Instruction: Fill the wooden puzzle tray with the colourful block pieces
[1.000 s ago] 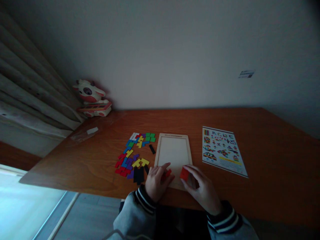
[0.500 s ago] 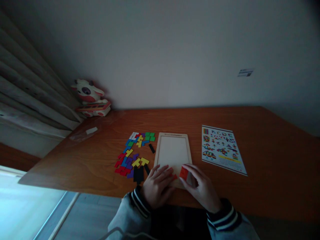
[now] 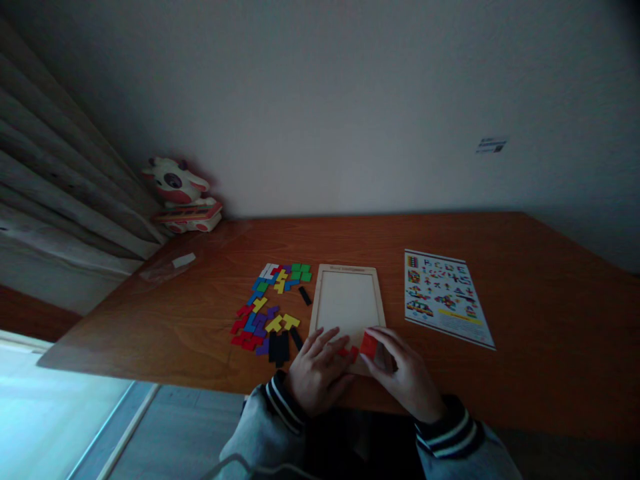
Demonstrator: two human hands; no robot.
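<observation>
With our right hand (image 3: 407, 380) we pinched a small, squarish red block (image 3: 369, 345) between thumb and fingertips, over the near right part of a pale, rectangular wooden tray (image 3: 347, 300). Our left hand (image 3: 316, 377) was open, palm down, over the tray's near left; flat red pieces (image 3: 355, 353) showed at its fingertips, though we could not tell whether it touched them. Flat, multicoloured puzzle pieces (image 3: 259, 325) lay left of the tray on our brown wooden table (image 3: 540, 333).
</observation>
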